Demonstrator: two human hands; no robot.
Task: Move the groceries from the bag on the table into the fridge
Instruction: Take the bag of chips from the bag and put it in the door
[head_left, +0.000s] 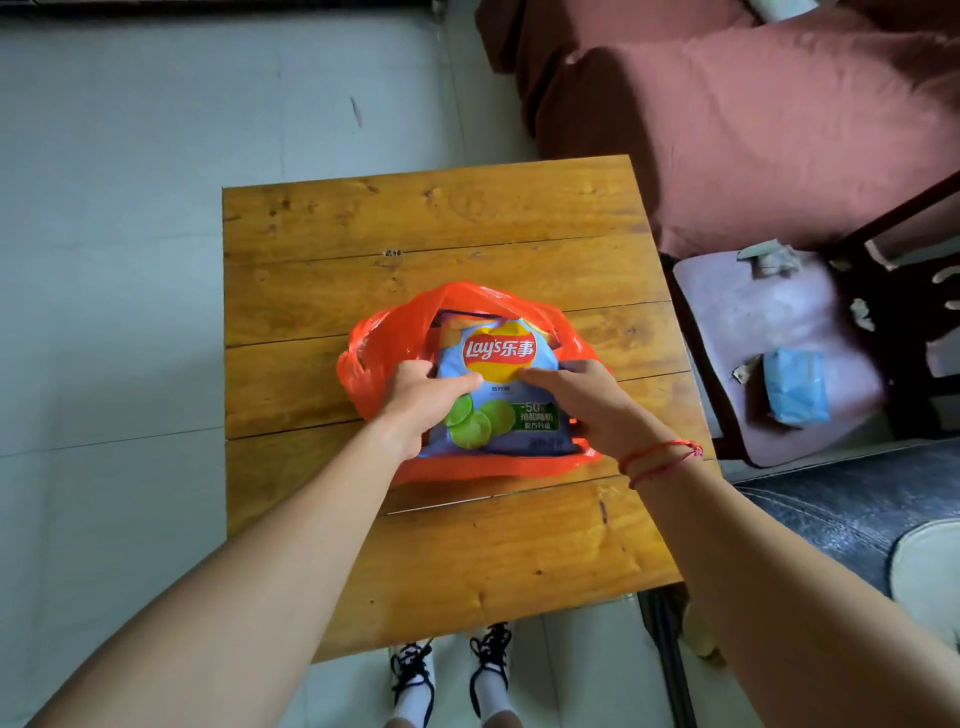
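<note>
I have the chips (501, 358) caught between both hands: my left hand (421, 400) grips the pack's left edge, fingers curled onto its printed face, and my right hand (582, 405) clasps the right edge, fingers laid over the front and thumb tucked low at the side. The fingertips of the two hands almost meet just below the logo. The chips sit face up in the open mouth of the orange bag (384, 332), whose plastic bunches outside my left hand, beyond both hands and under my right wrist, where a red bracelet (660, 457) shows. The bag rests on the wooden plank counter (431, 218), bare boards beyond the hands and nearer me. Left of my left hand is pale tiled floor (130, 234); beyond and right of my right hand is a reddish sofa (753, 130), and right of it a chair (753, 332) carrying a blue packet (795, 387). My shoes (452, 670) show below the counter's near edge. The pack's long axis runs away from me, logo end far, bottom seam near.
</note>
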